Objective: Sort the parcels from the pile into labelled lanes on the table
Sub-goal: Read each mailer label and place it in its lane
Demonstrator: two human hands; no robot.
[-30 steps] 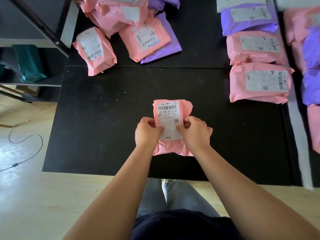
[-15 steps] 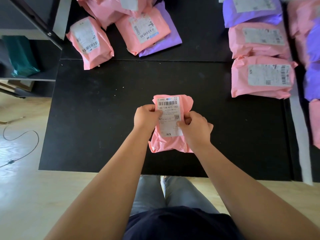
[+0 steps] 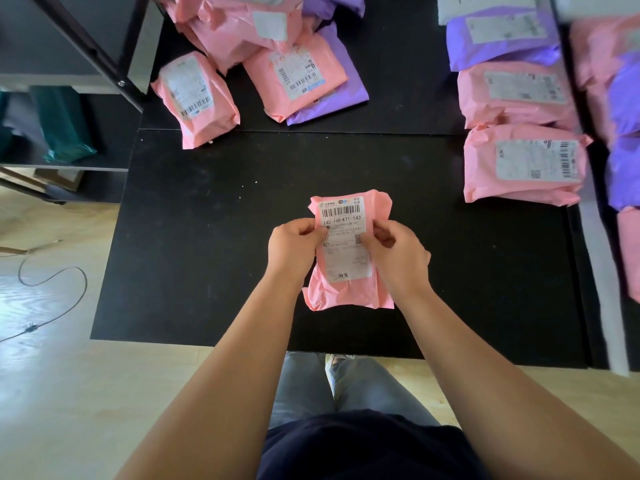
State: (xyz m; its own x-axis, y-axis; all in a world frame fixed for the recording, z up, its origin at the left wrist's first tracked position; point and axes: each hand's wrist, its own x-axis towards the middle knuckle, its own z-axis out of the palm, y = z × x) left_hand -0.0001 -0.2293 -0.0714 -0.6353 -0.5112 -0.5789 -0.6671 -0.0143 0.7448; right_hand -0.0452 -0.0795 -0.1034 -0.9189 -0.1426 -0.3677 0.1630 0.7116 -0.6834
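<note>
Pink plastic parcel (image 3: 346,265), white shipping label facing up, over the middle of the black table (image 3: 207,258) towards its near edge. Left grip (image 3: 292,245) pinching the parcel's left side, right grip (image 3: 398,258) pinching its right side, fingers curled onto the label. Loose pile (image 3: 270,46) of pink and purple parcels far left; sorted rows (image 3: 523,164) far right.

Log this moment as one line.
left hand: grips pink parcel | right hand: grips it too | label: faces camera | pile: far left | sorted parcels: right
</note>
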